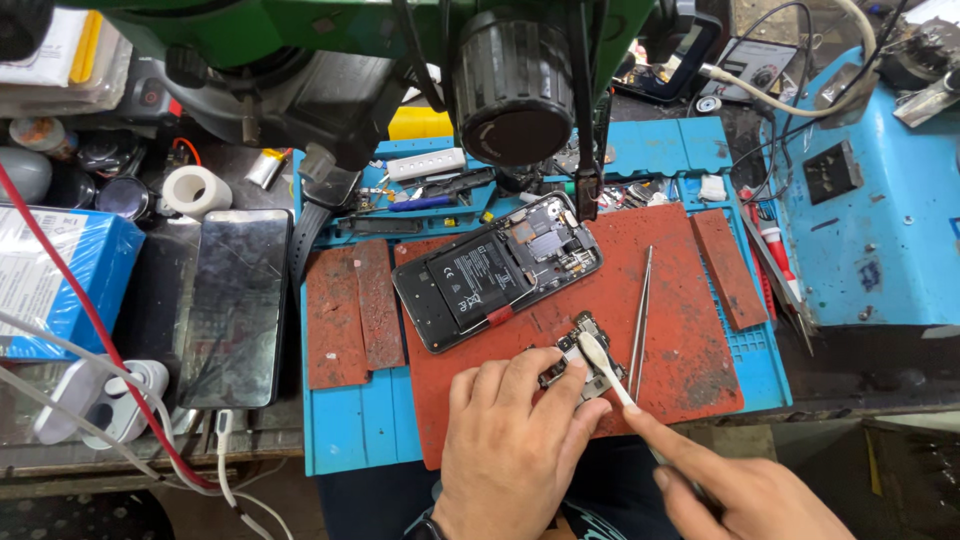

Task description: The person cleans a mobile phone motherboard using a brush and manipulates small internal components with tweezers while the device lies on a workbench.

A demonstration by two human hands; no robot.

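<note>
Head view: the small circuit board [583,357] lies on the red work mat [690,290], just below the opened phone [497,272] and just left of the tweezers [640,318]. The left hand [510,440] is nearer to it: its fingertips [565,372] press down on the board's lower left edge, fingers curled closed over it, pinning it flat. The right hand [740,490] comes in from the lower right, closed around the handle of a white brush [603,366]. The brush's long axis runs on a slant from that hand up and to the left, and its head rests on the top of the board. So the board lies up-left of the right hand, straight ahead of the left, with the brush lying across it between the two hands. The tweezers lie nearly upright on the mat, apart from both hands
</note>
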